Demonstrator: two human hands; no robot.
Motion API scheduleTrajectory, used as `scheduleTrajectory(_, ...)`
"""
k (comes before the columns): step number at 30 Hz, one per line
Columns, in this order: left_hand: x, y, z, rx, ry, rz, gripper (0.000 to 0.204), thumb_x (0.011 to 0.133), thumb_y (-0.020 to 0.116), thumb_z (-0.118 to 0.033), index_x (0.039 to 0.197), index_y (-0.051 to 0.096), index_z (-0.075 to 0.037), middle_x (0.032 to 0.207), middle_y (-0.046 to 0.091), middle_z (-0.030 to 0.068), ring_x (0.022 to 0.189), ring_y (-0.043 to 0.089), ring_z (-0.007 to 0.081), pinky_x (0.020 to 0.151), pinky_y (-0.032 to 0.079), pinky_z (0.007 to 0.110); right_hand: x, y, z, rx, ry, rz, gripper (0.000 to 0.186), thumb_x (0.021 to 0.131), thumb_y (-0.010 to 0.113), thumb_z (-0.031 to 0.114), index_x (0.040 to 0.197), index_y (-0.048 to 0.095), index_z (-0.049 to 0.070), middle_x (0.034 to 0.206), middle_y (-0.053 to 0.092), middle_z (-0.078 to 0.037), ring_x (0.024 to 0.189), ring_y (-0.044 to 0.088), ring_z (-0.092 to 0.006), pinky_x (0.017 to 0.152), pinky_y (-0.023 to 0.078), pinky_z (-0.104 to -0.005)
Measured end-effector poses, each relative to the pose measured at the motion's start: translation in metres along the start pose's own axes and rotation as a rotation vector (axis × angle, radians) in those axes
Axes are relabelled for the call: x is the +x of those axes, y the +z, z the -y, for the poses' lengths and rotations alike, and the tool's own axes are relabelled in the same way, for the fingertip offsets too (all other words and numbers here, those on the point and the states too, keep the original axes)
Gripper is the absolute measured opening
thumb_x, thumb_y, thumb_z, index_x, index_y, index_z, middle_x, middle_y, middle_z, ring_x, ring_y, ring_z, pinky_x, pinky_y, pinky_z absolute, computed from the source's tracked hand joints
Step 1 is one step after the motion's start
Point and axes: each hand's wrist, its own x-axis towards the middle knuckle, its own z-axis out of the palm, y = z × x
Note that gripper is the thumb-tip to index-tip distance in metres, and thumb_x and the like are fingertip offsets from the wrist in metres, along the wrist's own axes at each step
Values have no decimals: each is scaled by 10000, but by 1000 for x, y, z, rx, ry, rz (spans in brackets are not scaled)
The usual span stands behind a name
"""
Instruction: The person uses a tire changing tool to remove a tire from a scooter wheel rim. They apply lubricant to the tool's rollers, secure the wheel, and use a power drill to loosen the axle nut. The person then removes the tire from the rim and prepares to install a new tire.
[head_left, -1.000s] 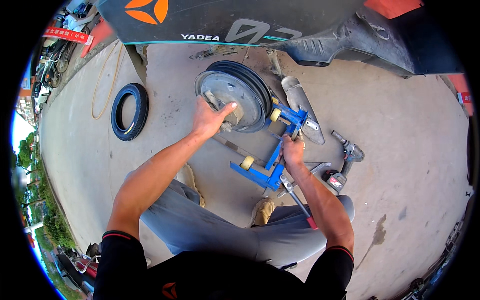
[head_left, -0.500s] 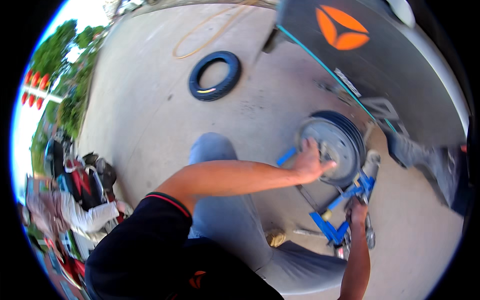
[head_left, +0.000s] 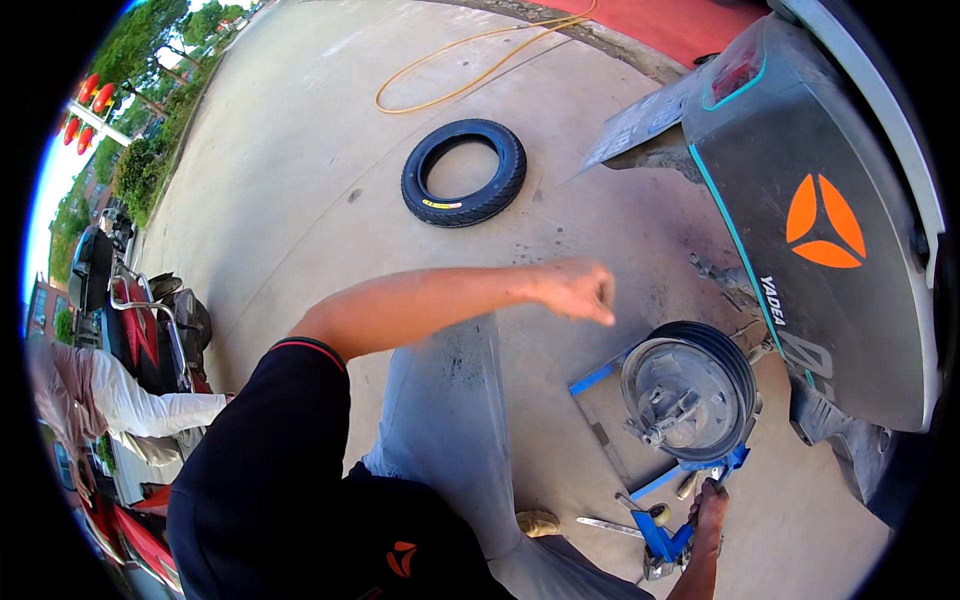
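Note:
My left hand (head_left: 578, 288) is raised over the concrete, up and left of a grey wheel hub (head_left: 688, 385) with a dark ribbed rim. Its fingers curl loosely together, touching nothing, and I see nothing in them. The hub rests on a blue metal frame (head_left: 655, 482), axle end facing up. Below the hub, my right hand (head_left: 708, 508) is closed round a blue metal bar (head_left: 652, 537) of that frame; part of the grip is hidden by the fingers. A flat metal lever (head_left: 608, 526) lies left of the bar.
A black tyre (head_left: 463, 172) lies on the ground ahead, with a yellow hose (head_left: 440, 104) beyond it. A grey electric scooter (head_left: 840, 230) stands on the right. At the left, a person in light trousers (head_left: 150, 395) sits near parked red motorbikes (head_left: 140, 330).
My left hand has come off the hub and lifted up and left, its fingers curling. The view has shifted, so the wheel appears lower. My right hand stays on the blue bar.

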Motion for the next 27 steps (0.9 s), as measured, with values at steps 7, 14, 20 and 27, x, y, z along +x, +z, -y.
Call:
scheduleTrajectory(7,21,-119,279,426,-356,-268,559,813,851,-386,1165,736,33,1079,731,235,1034,708,347,909,552,443,-19,-15,26,-754,-276,-413,490,970,697,350,1356,608,63,1105,681,-200,914,674,-358,799,535,-454)
scheduleTrajectory(14,22,-128,330,586,-653,-439,1056,749,912,-471,1570,423,-22,1552,508,237,1442,490,398,1187,419,497,-180,79,169,-432,-553,-492,575,894,790,157,1435,613,68,1365,644,-165,1281,621,-313,1017,527,-419)
scheduleTrajectory(20,31,-146,376,594,-595,-453,1204,713,930,-562,1599,341,2,1555,505,232,1463,465,390,1205,394,493,-165,189,206,-614,-734,-539,827,799,886,193,1533,514,108,1501,543,-200,1381,524,-412,1132,443,-508)
scheduleTrajectory(27,22,-132,397,503,-567,-403,1085,716,929,-509,1514,423,26,1447,592,255,1364,570,399,1142,477,471,-139,204,190,-561,-766,-575,820,824,801,-22,1569,479,91,1513,547,-220,1401,518,-443,1170,431,-498)
